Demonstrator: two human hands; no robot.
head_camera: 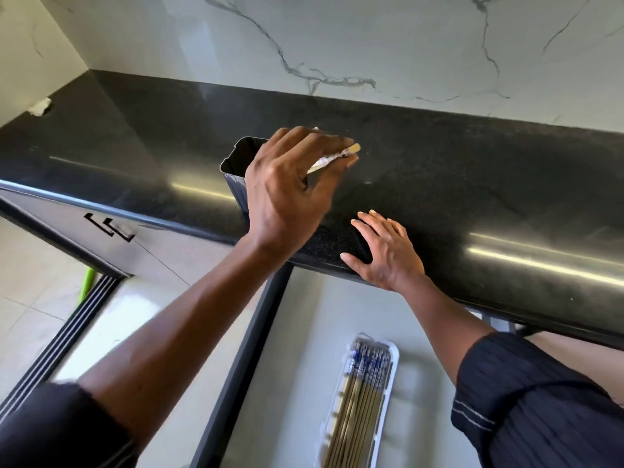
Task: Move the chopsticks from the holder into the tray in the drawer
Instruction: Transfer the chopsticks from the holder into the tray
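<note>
The left hand (pixel 290 187) pinched a chopstick (pixel 334 158) above the dark holder (pixel 236 170). The right hand (pixel 385 251), fingers spread, lay flat on the counter (pixel 472 184) beside it; below, the tray (pixel 391 359) held more chopsticks.

A black polished counter (pixel 439 170) runs in front of me, backed by white marble wall. On it stands the dark holder (pixel 238 170), near the front edge, and my right hand (pixel 385 251) lies flat on that edge, fingers spread. A small white scrap (pixel 41 106) sits at the far left corner. Below the counter the drawer (pixel 304 315) is pulled out; on its pale floor lies a white tray (pixel 388 373), and in the tray a row of chopsticks (pixel 358 400) lies side by side, patterned ends toward the counter.
</note>
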